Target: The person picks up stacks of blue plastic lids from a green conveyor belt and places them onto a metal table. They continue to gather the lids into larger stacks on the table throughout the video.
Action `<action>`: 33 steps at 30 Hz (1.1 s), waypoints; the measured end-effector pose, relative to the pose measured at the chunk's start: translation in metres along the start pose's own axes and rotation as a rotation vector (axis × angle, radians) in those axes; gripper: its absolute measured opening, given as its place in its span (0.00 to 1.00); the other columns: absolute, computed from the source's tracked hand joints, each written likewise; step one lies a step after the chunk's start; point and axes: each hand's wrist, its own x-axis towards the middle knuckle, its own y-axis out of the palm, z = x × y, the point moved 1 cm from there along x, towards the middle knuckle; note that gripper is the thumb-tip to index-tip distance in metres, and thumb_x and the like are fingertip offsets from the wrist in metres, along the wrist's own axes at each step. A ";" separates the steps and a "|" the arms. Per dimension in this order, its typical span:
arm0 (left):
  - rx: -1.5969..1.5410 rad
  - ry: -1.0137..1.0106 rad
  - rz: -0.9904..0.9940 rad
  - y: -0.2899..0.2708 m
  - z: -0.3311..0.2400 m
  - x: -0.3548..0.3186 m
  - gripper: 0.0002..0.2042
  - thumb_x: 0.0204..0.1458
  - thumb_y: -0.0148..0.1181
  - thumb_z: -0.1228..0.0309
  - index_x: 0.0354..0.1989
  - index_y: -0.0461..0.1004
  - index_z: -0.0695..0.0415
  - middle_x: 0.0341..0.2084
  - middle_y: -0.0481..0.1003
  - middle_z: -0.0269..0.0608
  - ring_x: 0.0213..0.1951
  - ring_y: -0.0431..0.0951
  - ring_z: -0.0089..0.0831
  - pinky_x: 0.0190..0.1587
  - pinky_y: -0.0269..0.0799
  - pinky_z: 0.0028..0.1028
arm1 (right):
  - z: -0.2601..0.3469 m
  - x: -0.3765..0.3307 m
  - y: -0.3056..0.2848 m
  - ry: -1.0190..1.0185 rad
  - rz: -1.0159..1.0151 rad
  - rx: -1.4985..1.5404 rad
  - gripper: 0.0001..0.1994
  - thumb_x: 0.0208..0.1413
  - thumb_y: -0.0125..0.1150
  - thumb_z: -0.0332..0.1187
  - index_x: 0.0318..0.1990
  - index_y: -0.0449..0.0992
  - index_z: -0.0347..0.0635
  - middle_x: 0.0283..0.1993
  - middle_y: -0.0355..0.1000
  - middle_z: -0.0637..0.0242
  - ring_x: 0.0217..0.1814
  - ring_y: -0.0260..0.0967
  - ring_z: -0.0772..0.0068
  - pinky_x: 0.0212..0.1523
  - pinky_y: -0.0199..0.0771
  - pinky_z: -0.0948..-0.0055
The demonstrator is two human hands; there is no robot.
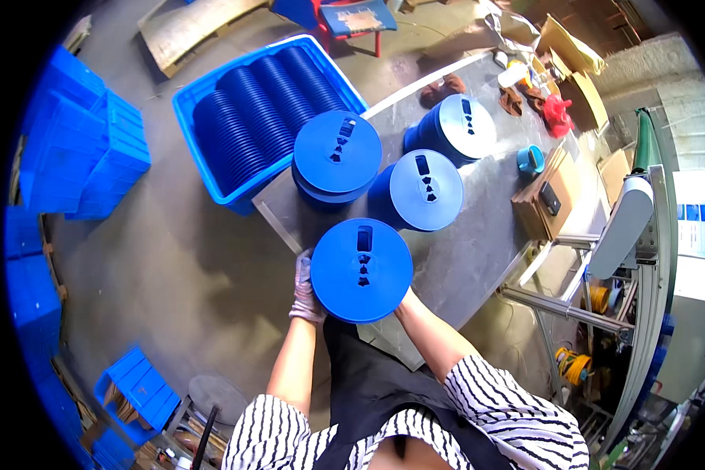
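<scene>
A stack of blue round plastic discs point(337, 274) with cut-outs in its top is in front of me, at the near corner of the grey table. My left hand point(306, 291), in a light glove, grips its left side. At the lower right rim, my right hand point(404, 304) meets the stack; its fingers are hidden behind the discs. Just beyond stand three more blue disc stacks: a left one point(325, 160), a middle one point(439, 200) and a far right one point(476, 137). Each top disc has similar cut-outs.
A blue crate point(189, 125) packed with rows of blue discs adjoins the table's point(478, 243) left edge. Cardboard pieces point(544, 192) with a phone point(551, 199), a turquoise cup point(530, 160) and a red bag point(558, 116) lie right. A metal-framed machine point(646, 258) borders the right; blue crates point(106, 157) the left.
</scene>
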 end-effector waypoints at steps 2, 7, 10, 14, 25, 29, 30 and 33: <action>-0.016 -0.064 0.054 -0.004 -0.004 0.028 0.27 0.49 0.52 0.47 0.50 0.64 0.54 0.44 0.69 0.40 0.44 0.70 0.33 0.49 0.68 0.36 | 0.003 0.020 0.006 -0.040 -0.039 -0.064 0.17 0.58 0.46 0.37 0.52 0.66 0.40 0.47 0.69 0.59 0.45 0.68 0.64 0.45 0.71 0.67; -0.035 -0.158 0.015 -0.042 0.008 0.078 0.26 0.50 0.50 0.48 0.51 0.64 0.54 0.44 0.70 0.40 0.43 0.71 0.33 0.47 0.68 0.34 | 0.011 0.049 -0.001 -0.156 -0.092 -0.254 0.17 0.57 0.47 0.37 0.52 0.67 0.40 0.46 0.69 0.59 0.44 0.68 0.66 0.42 0.71 0.70; 0.017 -0.142 0.032 -0.041 0.014 0.090 0.24 0.51 0.50 0.50 0.50 0.65 0.56 0.44 0.71 0.40 0.44 0.71 0.33 0.48 0.68 0.33 | 0.017 0.061 -0.025 -0.232 -0.105 -0.320 0.17 0.56 0.48 0.36 0.52 0.66 0.40 0.45 0.69 0.59 0.42 0.69 0.67 0.39 0.72 0.71; 0.366 0.084 -0.067 -0.033 0.024 0.078 0.25 0.53 0.45 0.51 0.52 0.64 0.57 0.47 0.70 0.41 0.46 0.70 0.34 0.50 0.66 0.33 | 0.025 0.031 -0.037 -0.130 -0.263 -0.095 0.23 0.56 0.46 0.46 0.56 0.62 0.44 0.56 0.63 0.60 0.56 0.59 0.62 0.58 0.56 0.58; 0.897 -0.033 -0.566 -0.083 0.114 -0.143 0.33 0.53 0.40 0.46 0.64 0.46 0.51 0.63 0.48 0.38 0.62 0.51 0.35 0.62 0.45 0.36 | 0.058 -0.336 -0.287 -0.035 -0.440 -1.199 0.28 0.52 0.53 0.49 0.57 0.63 0.43 0.57 0.63 0.60 0.59 0.60 0.65 0.59 0.57 0.69; 0.846 -0.320 -0.352 -0.109 0.195 -0.191 0.32 0.52 0.37 0.44 0.61 0.51 0.51 0.61 0.52 0.38 0.61 0.53 0.37 0.62 0.44 0.36 | 0.080 -0.464 -0.402 -0.210 -0.682 -1.103 0.26 0.51 0.54 0.49 0.54 0.66 0.46 0.55 0.65 0.62 0.58 0.61 0.66 0.57 0.59 0.70; 0.833 -0.451 -0.319 -0.106 0.221 -0.195 0.31 0.51 0.37 0.45 0.60 0.54 0.51 0.60 0.54 0.39 0.61 0.54 0.37 0.61 0.45 0.36 | 0.079 -0.502 -0.419 -0.294 -0.789 -0.916 0.24 0.51 0.55 0.46 0.54 0.67 0.46 0.54 0.67 0.62 0.58 0.61 0.66 0.56 0.59 0.70; 1.292 -0.595 0.071 -0.068 0.314 -0.238 0.25 0.52 0.40 0.49 0.55 0.61 0.49 0.52 0.63 0.39 0.50 0.62 0.35 0.50 0.57 0.35 | 0.030 -0.606 -0.507 -0.432 -0.995 -0.376 0.19 0.52 0.55 0.44 0.50 0.70 0.47 0.41 0.69 0.70 0.39 0.63 0.79 0.38 0.65 0.77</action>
